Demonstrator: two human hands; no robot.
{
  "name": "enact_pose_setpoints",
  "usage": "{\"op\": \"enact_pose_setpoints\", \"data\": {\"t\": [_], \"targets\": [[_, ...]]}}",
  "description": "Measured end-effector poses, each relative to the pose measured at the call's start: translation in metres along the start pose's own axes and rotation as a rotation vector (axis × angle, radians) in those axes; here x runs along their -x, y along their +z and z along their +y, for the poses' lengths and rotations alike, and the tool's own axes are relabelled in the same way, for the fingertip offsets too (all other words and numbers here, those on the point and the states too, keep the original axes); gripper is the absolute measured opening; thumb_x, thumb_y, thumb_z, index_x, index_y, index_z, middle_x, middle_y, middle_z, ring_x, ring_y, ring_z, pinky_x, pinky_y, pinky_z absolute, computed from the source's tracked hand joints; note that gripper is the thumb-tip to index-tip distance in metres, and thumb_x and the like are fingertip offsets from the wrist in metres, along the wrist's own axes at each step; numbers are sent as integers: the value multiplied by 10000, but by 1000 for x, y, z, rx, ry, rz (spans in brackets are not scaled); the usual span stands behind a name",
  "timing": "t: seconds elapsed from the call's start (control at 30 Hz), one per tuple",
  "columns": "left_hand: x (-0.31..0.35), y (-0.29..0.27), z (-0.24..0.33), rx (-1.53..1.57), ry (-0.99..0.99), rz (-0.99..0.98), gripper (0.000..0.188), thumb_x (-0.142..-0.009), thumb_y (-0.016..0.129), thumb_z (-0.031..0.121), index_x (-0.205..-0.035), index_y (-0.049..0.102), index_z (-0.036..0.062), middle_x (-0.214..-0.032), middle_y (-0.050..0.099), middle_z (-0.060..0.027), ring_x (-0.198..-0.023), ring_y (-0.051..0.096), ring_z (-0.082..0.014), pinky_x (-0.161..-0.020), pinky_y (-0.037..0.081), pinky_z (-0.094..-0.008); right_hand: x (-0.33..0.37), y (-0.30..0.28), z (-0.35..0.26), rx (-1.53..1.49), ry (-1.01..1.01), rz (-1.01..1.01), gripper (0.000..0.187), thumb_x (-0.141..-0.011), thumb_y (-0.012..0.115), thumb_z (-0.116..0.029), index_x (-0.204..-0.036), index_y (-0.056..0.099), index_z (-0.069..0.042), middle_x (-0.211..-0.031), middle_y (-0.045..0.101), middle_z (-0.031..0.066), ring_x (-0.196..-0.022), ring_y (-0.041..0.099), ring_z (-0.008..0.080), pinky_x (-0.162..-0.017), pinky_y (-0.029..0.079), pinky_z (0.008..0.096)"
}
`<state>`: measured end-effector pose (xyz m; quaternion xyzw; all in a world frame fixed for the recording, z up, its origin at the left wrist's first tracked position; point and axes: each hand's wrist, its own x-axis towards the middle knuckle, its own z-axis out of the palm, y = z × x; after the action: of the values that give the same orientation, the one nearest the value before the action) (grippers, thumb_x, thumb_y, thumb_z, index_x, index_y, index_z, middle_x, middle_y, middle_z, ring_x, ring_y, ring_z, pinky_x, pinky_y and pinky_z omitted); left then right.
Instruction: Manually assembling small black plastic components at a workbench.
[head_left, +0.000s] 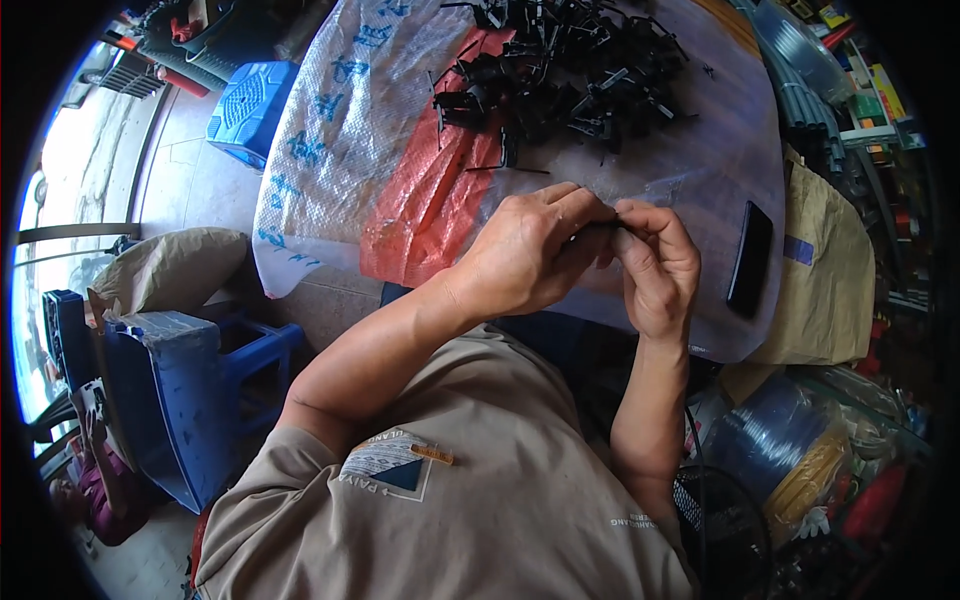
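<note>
Over the near part of the table, my left hand [525, 250] and my right hand [658, 265] meet at their fingertips. Both are closed on a small black plastic part [598, 229], mostly covered by my fingers, so its exact kind does not show. Beyond my hands lies a heap of black plastic parts [560, 75] with thin arms and prongs. One thin black piece [508, 169] rests at the near edge of the heap, close to my left hand.
A woven plastic sheet [330, 130] with a red band [420, 200] covers the table. To the right lies a dark phone [749, 260], beside a brown sack [825, 265]. Blue stools [255, 105] and a blue bin [165, 400] stand at left. Another person [110, 490] is at lower left.
</note>
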<state>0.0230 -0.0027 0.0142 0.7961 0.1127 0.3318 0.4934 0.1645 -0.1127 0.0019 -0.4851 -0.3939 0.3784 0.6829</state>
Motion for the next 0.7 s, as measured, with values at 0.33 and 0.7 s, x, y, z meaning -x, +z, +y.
{"op": "enact_pose_setpoints", "data": {"t": [0.33, 0.7], "targets": [[5, 14, 2, 19, 0, 183, 85, -748, 656, 32, -826, 624, 21, -733, 598, -123, -702, 613, -325, -618, 494, -380, 3, 4, 5, 56, -58, 89, 135, -843, 539, -7, -968, 591, 1, -1026, 604, 53, -705, 483, 44, -634, 411, 191], [-1, 5, -7, 655, -560, 93, 259, -937, 567, 78, -1180, 535, -8, -930, 646, -75, -662, 541, -93, -560, 420, -230, 6, -5, -21, 266, 38, -18, 141, -908, 606, -59, -1027, 585, 14, -967, 578, 38, -882, 561, 90, -781, 439, 205]]}}
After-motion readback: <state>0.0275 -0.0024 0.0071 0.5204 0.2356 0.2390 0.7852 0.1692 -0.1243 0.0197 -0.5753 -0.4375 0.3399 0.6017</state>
